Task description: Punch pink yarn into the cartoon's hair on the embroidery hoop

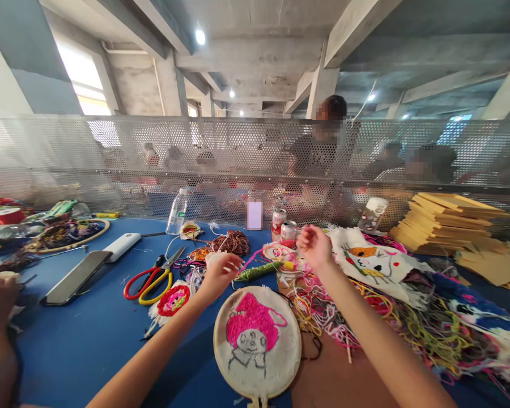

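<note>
My left hand [221,273] is above the table, its fingers closed at one end of a strand of pink yarn [253,258]. The strand rises to the right, toward my other hand. My right hand [315,247] is raised with its fingers curled together, and what they hold is too small to make out. Just below both hands lies a green tool with a yellow tip [261,271]. Nearest to me is an embroidery hoop [257,391] of white cloth, showing a character with a pink-filled hood and a grey outlined face. A loose pink loop hangs from the hood's right side.
Red- and yellow-handled scissors [153,283], a phone [77,279] and a white power bank [125,246] lie left. A water bottle [177,212] and drink cans [288,232] stand behind. Tangled yarn [391,323] and stacked yellow pieces [446,221] fill the right. Another person's hand [0,300] shows left.
</note>
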`<state>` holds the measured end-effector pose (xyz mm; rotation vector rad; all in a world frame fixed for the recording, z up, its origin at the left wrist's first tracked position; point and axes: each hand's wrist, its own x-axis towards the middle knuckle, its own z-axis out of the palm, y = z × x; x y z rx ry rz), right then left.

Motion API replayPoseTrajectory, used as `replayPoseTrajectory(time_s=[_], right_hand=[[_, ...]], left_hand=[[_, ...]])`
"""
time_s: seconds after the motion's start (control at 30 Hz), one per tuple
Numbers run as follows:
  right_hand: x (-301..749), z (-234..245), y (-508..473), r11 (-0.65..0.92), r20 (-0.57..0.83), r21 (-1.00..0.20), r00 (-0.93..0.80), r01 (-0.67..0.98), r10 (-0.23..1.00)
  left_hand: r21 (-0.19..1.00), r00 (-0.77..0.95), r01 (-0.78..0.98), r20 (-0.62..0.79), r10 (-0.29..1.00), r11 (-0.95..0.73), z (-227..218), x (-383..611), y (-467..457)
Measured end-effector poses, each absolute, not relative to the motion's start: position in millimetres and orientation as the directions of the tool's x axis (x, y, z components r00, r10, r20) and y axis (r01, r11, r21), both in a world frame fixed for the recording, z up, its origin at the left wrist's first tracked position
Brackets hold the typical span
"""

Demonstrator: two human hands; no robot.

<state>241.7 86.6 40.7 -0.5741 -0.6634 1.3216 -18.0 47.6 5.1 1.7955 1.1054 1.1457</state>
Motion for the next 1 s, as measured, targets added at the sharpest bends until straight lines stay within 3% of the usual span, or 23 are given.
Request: replayPoseTrajectory(time_s=[0.1, 0.27, 0.4, 0.53, 0.7, 0.87, 0.93, 1.0], right_hand=[[281, 57, 99, 0.276, 0.146, -0.701, 0.246, -0.658, 0.958], [294, 51, 80, 0.378, 0.203, -0.714, 0.342, -0.589, 0.917], [270, 9, 36, 0.224, 0.147, -0.813, 0.183, -0.537, 0.972], [247, -34, -5, -0.083, -0.055, -0.905, -0.078, -0.416, 0.995], [234, -50, -25, -0.114, -0.065, -0.938, -0.158, -0.328, 0.985], [231, -55, -27, -0.106, -0.061, -0.947, -0.155, -0.302, 0.986], [233, -58, -26, -0.104, -0.061, -0.944, -0.145, -0.313, 0.988], [235, -59, -25, -0.090, -0.051, -0.938, -0.124, -0.336, 0.991]], left_hand=[[0.673, 0.335, 0.654, 0.152, 0.930, -0.346, -8, -23, 49], [0.479, 0.301, 0.831, 0.043, 0.953, -0.284, -15, -18, 32], [0.413, 0.220, 0.878, 0.104, 0.970, -0.243, -9, -16, 24], [0.355, 0.254, 0.904, 0.002, 0.967, -0.238, -3, -21, 24], [0.455, 0.327, 0.862, -0.163, 0.931, -0.223, 2, -30, 28], [0.634, 0.324, 0.772, -0.321, 0.890, -0.053, -5, -38, 36], [0.773, 0.331, 0.634, -0.290, 0.898, 0.016, -9, -40, 38], [0.920, 0.378, 0.386, -0.222, 0.899, 0.065, -10, -39, 38]])
